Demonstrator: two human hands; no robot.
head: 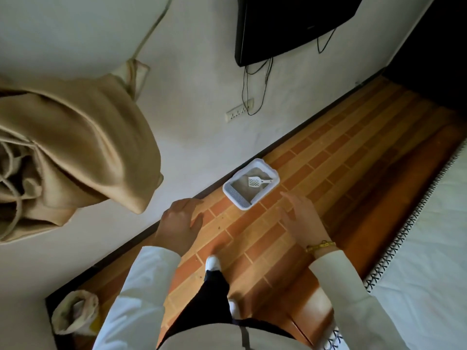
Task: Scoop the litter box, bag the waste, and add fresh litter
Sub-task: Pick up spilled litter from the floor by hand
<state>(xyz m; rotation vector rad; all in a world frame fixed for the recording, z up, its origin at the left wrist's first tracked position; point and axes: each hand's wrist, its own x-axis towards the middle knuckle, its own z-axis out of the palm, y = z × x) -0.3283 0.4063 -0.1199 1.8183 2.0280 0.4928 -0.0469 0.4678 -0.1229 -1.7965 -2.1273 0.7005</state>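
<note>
Closest to the camera, two pale sleeves reach forward over a brick-patterned floor (pixel 328 178), with dark trousers and white shoes below them. An open sack (pixel 75 314) sits on the floor at the lower left, against the wall; what it contains cannot be told. The left hand (pixel 180 221) hangs over the floor with its fingers loosely curled and nothing in it. The right hand (pixel 302 215), a gold bracelet (pixel 320 246) on its wrist, is held out with relaxed, nearly straight fingers, also empty. Beyond and between the two hands, apart from both, the white litter box (pixel 262 165) lies on the floor against the foot of the wall. Pale litter fills it, and a white slotted scoop (pixel 256 182) rests on the litter. Farther off on the wall are a power strip (pixel 239 110), dangling black cables, and a dark television (pixel 290 24).
</note>
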